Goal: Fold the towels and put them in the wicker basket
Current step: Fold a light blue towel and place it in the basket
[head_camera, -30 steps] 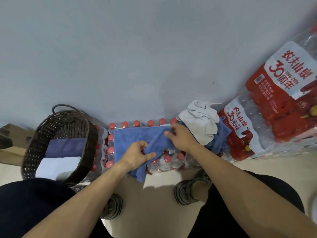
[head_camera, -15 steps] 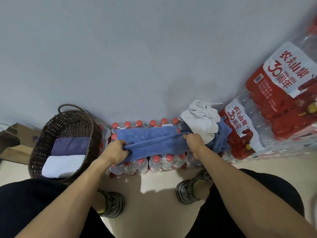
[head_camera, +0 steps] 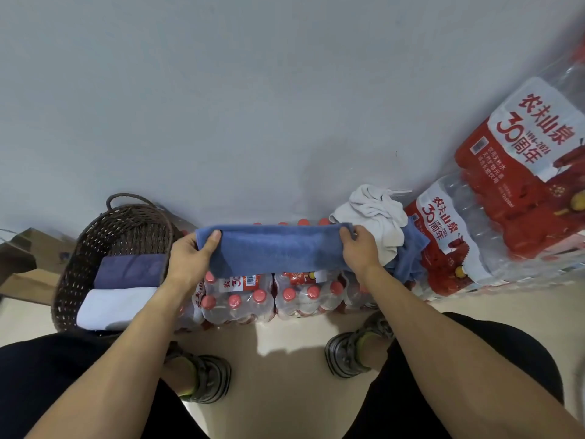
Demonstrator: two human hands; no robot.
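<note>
My left hand (head_camera: 190,258) and right hand (head_camera: 359,248) pinch the ends of the soft, limp blue towel (head_camera: 272,250), stretched over water-bottle packs (head_camera: 269,299) beside the wicker basket (head_camera: 95,245).

A single wide-angle camera sits on the person's head, facing forward and steeply down. Both forearms enter from 5 and 7 o'clock and meet near centre, close to the lens. The wall (head_camera: 253,90) fills the frame from 9 through 12 to 3 o'clock, bowed by the lens. The floor (head_camera: 285,391) lies at 6 o'clock. There is no second view to overlap with.
</note>
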